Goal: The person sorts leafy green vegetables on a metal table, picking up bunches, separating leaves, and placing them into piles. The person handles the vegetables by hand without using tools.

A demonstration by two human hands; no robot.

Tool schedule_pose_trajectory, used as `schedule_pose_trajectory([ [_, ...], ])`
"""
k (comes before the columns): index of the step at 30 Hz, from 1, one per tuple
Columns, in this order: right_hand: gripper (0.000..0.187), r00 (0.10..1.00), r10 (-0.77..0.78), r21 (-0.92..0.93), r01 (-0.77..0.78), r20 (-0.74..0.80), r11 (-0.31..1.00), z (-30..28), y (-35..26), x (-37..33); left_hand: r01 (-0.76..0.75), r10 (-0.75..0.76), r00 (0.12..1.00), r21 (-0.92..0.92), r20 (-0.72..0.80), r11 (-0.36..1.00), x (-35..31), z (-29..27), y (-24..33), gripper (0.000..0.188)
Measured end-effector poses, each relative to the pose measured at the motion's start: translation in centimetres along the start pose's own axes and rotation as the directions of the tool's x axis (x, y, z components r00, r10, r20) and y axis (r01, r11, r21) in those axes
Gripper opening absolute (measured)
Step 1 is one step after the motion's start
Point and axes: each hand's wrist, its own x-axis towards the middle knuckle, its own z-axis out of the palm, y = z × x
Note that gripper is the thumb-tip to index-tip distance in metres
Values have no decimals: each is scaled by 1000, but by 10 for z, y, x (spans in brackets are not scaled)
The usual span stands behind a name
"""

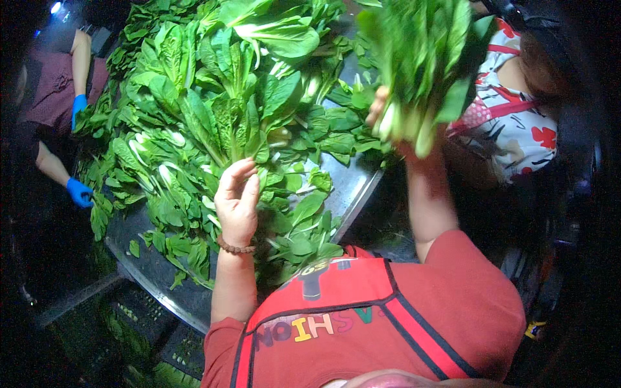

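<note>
My right hand [378,108] is raised at the upper right, closed round a bunch of leafy greens [424,64]. The bunch stands leaves up, its pale stem ends hanging over my palm; motion blurs it a little. Over the near part of the pile, my left hand [237,204] has its thumb and fingers drawn together at the base of a head of leafy greens [223,119] with crinkled leaves. Part of that grip is hidden behind the fingers. Loose greens [171,171] lie heaped beneath and around this hand.
A metal table [362,194] with a raised curved rim bears the pile. At the left, a person [61,81] in blue gloves reaches to its edge. Another person in a floral apron [511,136] is close on the right. Dark crates [187,352] with greens stand below.
</note>
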Motion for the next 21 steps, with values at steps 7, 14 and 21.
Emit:
schedule_pose_trajectory([
  [7,55,970,3,462,113,-243,880,-57,-31,14,70,-70,997,-2,14,998,-8,-2,-9,25],
  [14,57,862,-136,-39,134,-488,990,-60,-60,16,67,-64,997,73,-38,995,-12,-11,-10,24],
  [21,45,744,-657,-820,300,-119,488,-90,-142,32,-15,29,990,97,-141,995,2,-45,-12,23],
])
